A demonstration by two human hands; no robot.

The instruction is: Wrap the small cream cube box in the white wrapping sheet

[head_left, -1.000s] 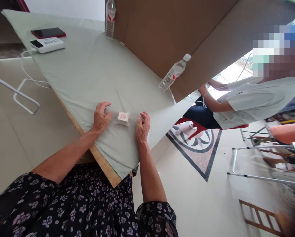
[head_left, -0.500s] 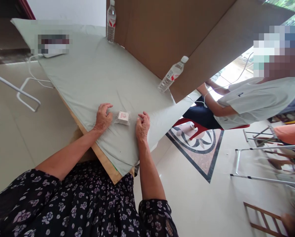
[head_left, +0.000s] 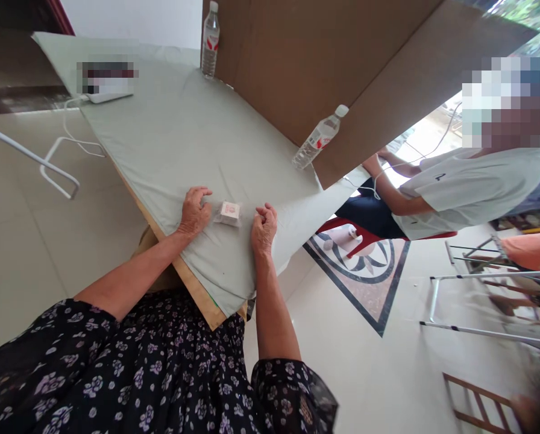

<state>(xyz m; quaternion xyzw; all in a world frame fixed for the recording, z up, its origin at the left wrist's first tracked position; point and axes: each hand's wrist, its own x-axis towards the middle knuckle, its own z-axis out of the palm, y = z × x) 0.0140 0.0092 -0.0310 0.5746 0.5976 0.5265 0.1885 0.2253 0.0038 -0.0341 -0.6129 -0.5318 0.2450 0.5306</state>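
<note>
A small pale block with reddish print, wrapped in clear plastic (head_left: 229, 214), lies on the cloth-covered table (head_left: 170, 126) near its front corner. To its left, my left hand (head_left: 196, 211) rests on the cloth, fingers loosely curved and apart, holding nothing. On the block's other side, my right hand (head_left: 264, 229) rests with its fingers bent and nothing visible in it. Neither hand touches the packet; it sits in the gap between them.
Two clear water bottles, one upright (head_left: 211, 42) and one that looks tilted (head_left: 320, 137), stand by a large cardboard panel (head_left: 297, 66). A white device (head_left: 111, 95) with a cable is at the far left. A person in a white shirt (head_left: 478, 187) sits at the right.
The view has shifted slightly, so the table and things on it appear a little further right. Both hands and the wrapped block keep about the same places on the cloth.
</note>
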